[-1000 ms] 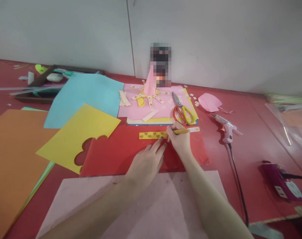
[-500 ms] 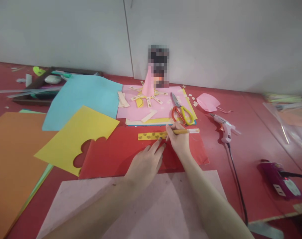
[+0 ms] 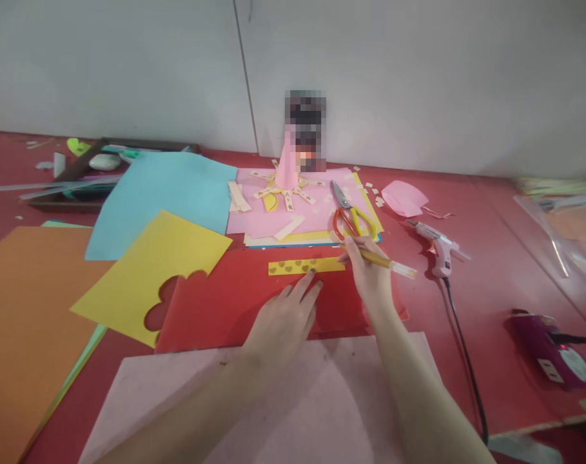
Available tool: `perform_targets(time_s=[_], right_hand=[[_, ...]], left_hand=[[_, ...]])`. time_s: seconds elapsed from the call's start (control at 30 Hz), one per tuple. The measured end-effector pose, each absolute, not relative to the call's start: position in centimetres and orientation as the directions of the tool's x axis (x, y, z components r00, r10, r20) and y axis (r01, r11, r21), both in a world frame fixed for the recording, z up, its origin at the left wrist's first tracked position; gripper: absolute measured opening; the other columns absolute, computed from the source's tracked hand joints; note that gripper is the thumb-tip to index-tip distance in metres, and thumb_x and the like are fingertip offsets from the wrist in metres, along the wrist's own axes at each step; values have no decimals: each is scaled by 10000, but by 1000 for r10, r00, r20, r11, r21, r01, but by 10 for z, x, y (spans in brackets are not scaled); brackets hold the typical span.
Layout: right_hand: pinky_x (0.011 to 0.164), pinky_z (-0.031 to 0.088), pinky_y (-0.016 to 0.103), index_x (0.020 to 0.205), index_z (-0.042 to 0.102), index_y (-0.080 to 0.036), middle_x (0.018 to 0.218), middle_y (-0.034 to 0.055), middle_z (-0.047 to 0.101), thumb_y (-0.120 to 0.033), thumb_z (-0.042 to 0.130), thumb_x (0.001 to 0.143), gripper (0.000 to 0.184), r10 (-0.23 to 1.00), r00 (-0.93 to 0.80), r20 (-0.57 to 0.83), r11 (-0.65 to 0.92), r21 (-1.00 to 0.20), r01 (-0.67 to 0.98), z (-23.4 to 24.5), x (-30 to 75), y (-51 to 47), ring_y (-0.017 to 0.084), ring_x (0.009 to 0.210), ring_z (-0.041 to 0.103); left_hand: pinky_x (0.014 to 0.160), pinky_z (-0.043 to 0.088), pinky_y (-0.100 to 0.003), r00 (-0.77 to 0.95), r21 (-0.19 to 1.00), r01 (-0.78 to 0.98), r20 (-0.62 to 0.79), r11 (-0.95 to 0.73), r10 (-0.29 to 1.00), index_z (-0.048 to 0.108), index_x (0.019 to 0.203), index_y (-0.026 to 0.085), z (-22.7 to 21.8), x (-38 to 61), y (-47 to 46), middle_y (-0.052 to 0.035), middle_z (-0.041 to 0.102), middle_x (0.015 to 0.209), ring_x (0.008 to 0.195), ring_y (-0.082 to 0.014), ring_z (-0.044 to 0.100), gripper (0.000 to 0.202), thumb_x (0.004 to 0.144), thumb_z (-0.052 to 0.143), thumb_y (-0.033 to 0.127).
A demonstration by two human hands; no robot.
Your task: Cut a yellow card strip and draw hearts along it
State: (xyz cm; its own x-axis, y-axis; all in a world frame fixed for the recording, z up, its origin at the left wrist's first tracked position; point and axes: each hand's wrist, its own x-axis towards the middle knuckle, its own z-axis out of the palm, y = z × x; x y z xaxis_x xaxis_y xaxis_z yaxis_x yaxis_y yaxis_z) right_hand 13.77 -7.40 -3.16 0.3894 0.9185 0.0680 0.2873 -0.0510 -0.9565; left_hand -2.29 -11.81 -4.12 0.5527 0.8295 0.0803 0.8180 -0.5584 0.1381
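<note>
A yellow paper strip [image 3: 329,265] with several dark gold hearts along its left part lies on the red paper [image 3: 215,309]. My left hand [image 3: 283,316] rests flat with fingers stretched, its fingertips at the strip's lower edge. Closed around a gold pen [image 3: 376,258] with a clear end, my right hand [image 3: 372,277] hovers by the strip's right end. The pen's tip points up and left, just off the strip. Scissors [image 3: 353,216] with one red and one yellow handle lie right behind my right hand.
Behind stands a pink paper cone [image 3: 287,164] ringed by patterned strips. A hot glue gun [image 3: 438,248] and purple power socket [image 3: 554,351] lie right, joined by nearby cables. Yellow cut-out paper [image 3: 152,270], blue paper [image 3: 162,193] and orange paper [image 3: 31,322] cover the left.
My right hand has moved right with the pen, away from the hearts, and the pen has tilted differently. My left hand stays at the strip.
</note>
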Motion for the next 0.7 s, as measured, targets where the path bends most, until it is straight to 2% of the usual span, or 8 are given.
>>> perform_targets(time_s=[0.23, 0.7], right_hand=[[683, 501, 253, 903, 666, -183, 732, 41, 692, -432, 508, 794, 315, 951, 305, 48, -42, -959, 280, -33, 131, -77, 166, 728, 662], [700, 501, 254, 854, 651, -199, 751, 41, 701, -422, 508, 804, 269, 960, 270, 77, -18, -943, 333, -37, 125, -79, 167, 722, 663]], left_hand=[[656, 529, -326, 554, 151, 818, 60, -556, 831, 440, 1262, 183, -42, -23, -118, -68, 480, 1314, 881, -194, 591, 409, 861, 357, 188], [646, 540, -345, 552, 167, 819, 36, -550, 833, 452, 1239, 184, -39, -22, -118, -68, 423, 1360, 876, -194, 593, 393, 856, 361, 181]])
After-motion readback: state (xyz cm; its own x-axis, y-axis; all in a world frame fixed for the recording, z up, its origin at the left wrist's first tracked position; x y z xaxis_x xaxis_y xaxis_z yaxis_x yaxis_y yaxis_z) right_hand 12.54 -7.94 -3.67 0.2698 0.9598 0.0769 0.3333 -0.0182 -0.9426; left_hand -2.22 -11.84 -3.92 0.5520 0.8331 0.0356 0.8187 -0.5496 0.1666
